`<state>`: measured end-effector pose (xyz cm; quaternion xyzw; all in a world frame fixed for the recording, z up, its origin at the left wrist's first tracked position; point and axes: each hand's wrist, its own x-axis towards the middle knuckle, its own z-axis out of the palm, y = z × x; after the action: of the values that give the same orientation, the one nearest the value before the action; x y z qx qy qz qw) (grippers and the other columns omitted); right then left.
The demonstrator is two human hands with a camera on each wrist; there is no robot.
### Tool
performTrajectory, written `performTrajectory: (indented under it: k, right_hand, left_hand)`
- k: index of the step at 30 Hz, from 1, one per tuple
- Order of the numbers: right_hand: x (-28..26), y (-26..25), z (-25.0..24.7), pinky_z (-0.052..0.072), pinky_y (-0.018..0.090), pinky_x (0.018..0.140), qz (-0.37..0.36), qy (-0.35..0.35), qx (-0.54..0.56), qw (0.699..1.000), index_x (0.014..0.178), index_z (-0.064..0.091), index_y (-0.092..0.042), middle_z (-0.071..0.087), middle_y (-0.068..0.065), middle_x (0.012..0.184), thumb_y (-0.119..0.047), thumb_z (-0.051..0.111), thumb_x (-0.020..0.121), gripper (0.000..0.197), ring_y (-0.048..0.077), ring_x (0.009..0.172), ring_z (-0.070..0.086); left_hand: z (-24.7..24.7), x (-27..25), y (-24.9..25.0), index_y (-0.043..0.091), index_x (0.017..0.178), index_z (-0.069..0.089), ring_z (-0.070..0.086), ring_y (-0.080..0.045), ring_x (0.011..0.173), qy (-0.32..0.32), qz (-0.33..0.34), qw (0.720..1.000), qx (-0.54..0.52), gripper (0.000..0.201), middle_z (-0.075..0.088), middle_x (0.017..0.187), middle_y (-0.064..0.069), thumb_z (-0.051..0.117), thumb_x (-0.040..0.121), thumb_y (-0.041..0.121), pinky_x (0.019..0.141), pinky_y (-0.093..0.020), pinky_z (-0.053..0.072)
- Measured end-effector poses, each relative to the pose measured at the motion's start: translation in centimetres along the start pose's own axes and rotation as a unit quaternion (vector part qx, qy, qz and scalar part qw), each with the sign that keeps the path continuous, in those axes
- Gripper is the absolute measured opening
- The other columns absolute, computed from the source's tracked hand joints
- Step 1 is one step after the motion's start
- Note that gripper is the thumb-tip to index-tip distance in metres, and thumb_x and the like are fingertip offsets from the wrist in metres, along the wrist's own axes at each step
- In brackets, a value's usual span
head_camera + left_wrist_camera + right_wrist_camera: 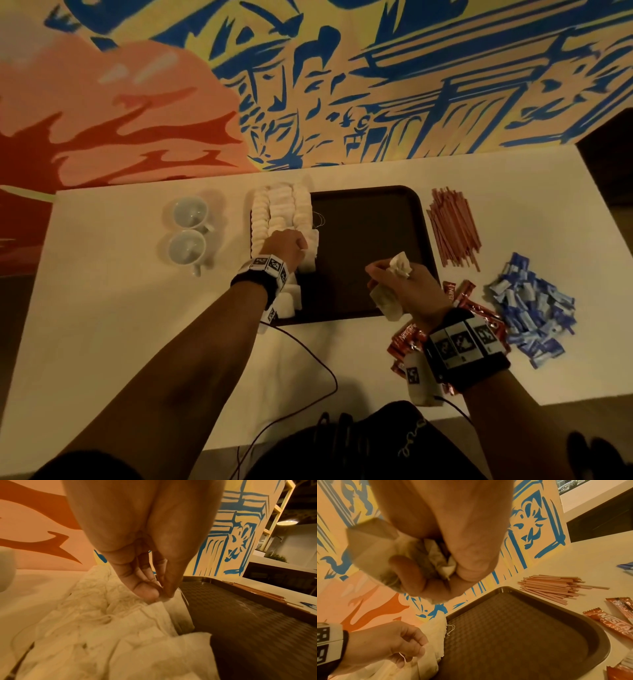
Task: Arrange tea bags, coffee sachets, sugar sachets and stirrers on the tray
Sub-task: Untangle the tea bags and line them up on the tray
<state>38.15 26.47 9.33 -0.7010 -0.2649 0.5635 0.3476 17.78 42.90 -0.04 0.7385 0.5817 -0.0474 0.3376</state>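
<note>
The left hand [286,248] has its thumb and fingertips pressed together in a pinch grip on the top of a tea bag [164,599] at the near end of the rows of tea bags [281,212] lined along the left side of the brown tray [373,202]. The right hand [399,282] hangs over the tray's near right part, its grip clamped on a bunch of tea bags [399,265] that stick out above and below the fist.

By my judgement the task is early. Only the tea bag rows are laid, and most of the tray floor is bare. The stirrers [454,228], the red coffee sachets [409,337] and the blue sugar sachets [532,306] all lie on the white desk [102,308] to the right of the tray, still to be arranged. Two cups [188,233] stand left of the tray.

One coffee sachet [611,622] reads "NESCA… CLASSIC"; the sugar sachets' print is too small to read.
</note>
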Motion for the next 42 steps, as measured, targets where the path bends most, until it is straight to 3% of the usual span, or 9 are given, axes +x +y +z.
performTrajectory:
  k: [8,12,16,19,23,29,34,38,42]
  right_hand:
    - [-0.8,-0.7,-1.0,0.057,0.027,0.067,-0.059,-0.024,-0.017,0.998,0.097,0.072,-0.014,0.074,0.008,0.089,-0.023,0.068,0.096,0.01,0.014,0.079,0.071]
    - [-1.4,-1.3,-1.4,0.057,0.024,0.067,-0.103,-0.041,-0.047,0.993,0.094,0.073,-0.014,0.074,0.004,0.084,-0.023,0.069,0.096,0.01,0.011,0.076,0.07]
    - [-2.3,-1.8,-2.1,0.06,0.032,0.07,-0.135,-0.056,-0.055,0.988,0.093,0.075,-0.011,0.074,0.007,0.084,-0.022,0.071,0.094,0.012,0.017,0.077,0.071]
    - [-3.4,-2.1,-2.6,0.056,0.025,0.067,-0.166,-0.074,-0.091,0.979,0.093,0.074,-0.011,0.074,0.007,0.084,-0.021,0.07,0.094,0.011,0.014,0.075,0.071]
    - [-5.3,-2.6,-3.5,0.056,0.024,0.064,-0.204,-0.136,-0.138,0.96,0.088,0.073,-0.011,0.073,0.005,0.074,-0.016,0.069,0.095,0.01,0.014,0.066,0.071]
    - [-6.7,-2.2,-4.6,0.054,0.038,0.068,-0.251,-0.188,-0.229,0.921,0.088,0.073,-0.008,0.074,0.01,0.079,-0.02,0.073,0.092,0.013,0.018,0.068,0.068]
    - [-7.7,-1.3,-5.6,0.051,0.025,0.067,-0.244,-0.225,-0.181,0.926,0.086,0.073,-0.013,0.072,0.003,0.077,-0.014,0.079,0.087,0.006,0.008,0.07,0.064]
    - [-7.6,-0.3,-6.4,0.052,0.036,0.086,-0.199,-0.235,-0.112,0.945,0.099,0.074,-0.006,0.075,0.013,0.097,-0.011,0.082,0.083,0.019,0.015,0.087,0.067]
    - [-7.3,0.0,-6.9,0.051,0.038,0.091,-0.16,-0.251,-0.061,0.953,0.104,0.076,-0.014,0.075,0.006,0.099,-0.011,0.082,0.082,0.024,0.019,0.095,0.068]
  left_hand:
    - [-0.7,-1.2,0.3,0.024,0.102,0.069,0.066,-0.02,0.094,0.087,-0.031,0.987,-0.128,0.016,0.069,0.099,0.002,0.074,0.087,0.026,0.087,-0.032,0.053]
    - [-1.8,-4.7,2.5,0.021,0.104,0.07,0.065,-0.012,0.088,0.144,0.003,0.967,-0.21,0.015,0.069,0.095,0.005,0.073,0.089,0.024,0.084,-0.03,0.053]
    - [-2.0,-10.0,5.7,0.029,0.103,0.071,0.063,-0.002,0.092,0.128,0.056,0.959,-0.246,0.011,0.069,0.1,0.013,0.07,0.093,0.03,0.086,-0.028,0.053]
    - [-2.0,-14.0,8.3,0.035,0.106,0.071,0.065,-0.002,0.09,0.095,0.099,0.952,-0.273,0.012,0.068,0.101,0.019,0.065,0.096,0.039,0.079,-0.029,0.055]
    - [-2.3,-18.2,11.1,0.034,0.113,0.07,0.067,-0.006,0.084,0.055,0.133,0.93,-0.339,0.019,0.07,0.1,0.014,0.066,0.095,0.037,0.064,-0.024,0.056]
    - [-1.4,-21.0,14.0,0.024,0.106,0.074,0.067,-0.002,0.088,0.071,0.176,0.925,-0.328,0.016,0.073,0.097,0.011,0.07,0.093,0.033,0.064,-0.012,0.046]
    - [-0.3,-22.0,15.0,0.013,0.096,0.073,0.067,-0.006,0.074,0.083,0.175,0.915,-0.355,0.009,0.073,0.084,0.004,0.074,0.091,0.02,0.062,-0.015,0.046]
    - [0.0,-22.0,15.6,0.01,0.095,0.068,0.066,-0.017,0.067,0.084,0.147,0.897,-0.409,0.004,0.072,0.081,-0.004,0.07,0.094,0.014,0.063,-0.034,0.055]
    - [-0.4,-22.0,16.3,0.011,0.093,0.06,0.069,-0.026,0.079,0.087,0.11,0.871,-0.471,0.007,0.071,0.098,-0.02,0.061,0.099,0.014,0.066,-0.035,0.058]
